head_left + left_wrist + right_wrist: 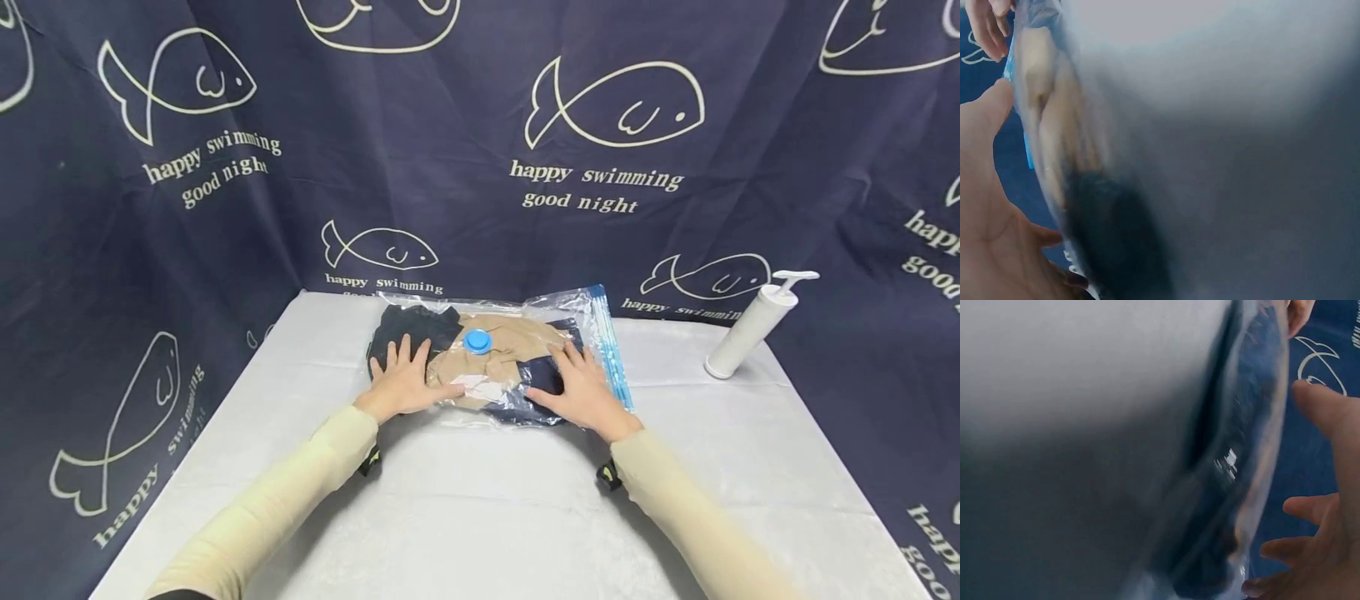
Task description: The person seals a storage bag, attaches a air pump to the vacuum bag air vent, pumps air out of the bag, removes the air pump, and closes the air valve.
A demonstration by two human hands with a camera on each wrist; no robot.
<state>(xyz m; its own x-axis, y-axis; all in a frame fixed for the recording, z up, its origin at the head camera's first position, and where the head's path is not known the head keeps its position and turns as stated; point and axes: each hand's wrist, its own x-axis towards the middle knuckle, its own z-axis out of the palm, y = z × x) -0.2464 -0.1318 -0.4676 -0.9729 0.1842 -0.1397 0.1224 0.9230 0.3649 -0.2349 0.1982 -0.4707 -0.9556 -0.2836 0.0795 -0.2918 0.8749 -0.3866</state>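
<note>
A clear plastic vacuum storage bag [551,304] lies flat on the table with folded clothes inside. Black cloth [411,325] fills its left part, tan cloth [517,336] the middle, and dark navy cloth [542,375] the right. A round blue valve cap [477,341] sits on top, and a blue zip edge [613,350] runs along the right side. My left hand [405,385] spreads its fingers over the bag's left front part. The right hand [583,390] lies likewise spread at the right front. Both wrist views show the bag's side, partly blurred.
A white hand pump [752,332] with a T-shaped handle stands tilted on the table's right side. The table has a white cover [495,517]. Dark blue curtains [465,167] with fish drawings rise behind and at both sides.
</note>
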